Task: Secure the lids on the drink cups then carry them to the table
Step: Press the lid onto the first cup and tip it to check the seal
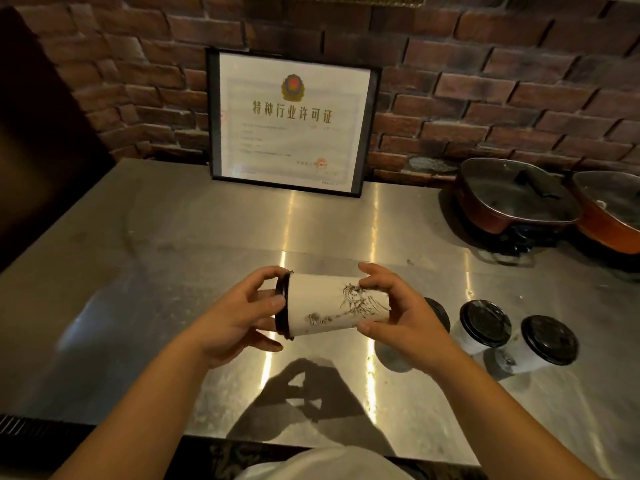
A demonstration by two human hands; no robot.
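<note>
- Stainless steel counter (173, 237) spreads below a dark red brick wall (485, 81), and a black-framed certificate with gold characters (292, 121) leans against the wall on it.
- The left hand (239, 317) reaches in from the lower left, forearm angled up to the right; its fingers curl around the round black plastic lid (282, 306), thumb on the near edge, fingertips over the top rim.
- The white paper cup with a dark ink drawing (332, 308) lies sideways in the air above the counter, lid end to the left, held between both hands.
- The right hand (401, 313) comes from the lower right and grips the cup's base end, fingers bent over the top, thumb underneath.
- Three more lidded white cups (485, 327) stand upright on the counter just right of that hand; the nearest is partly hidden behind it.
- Two copper-coloured pans with glass lids (516, 199) sit at the far right.
</note>
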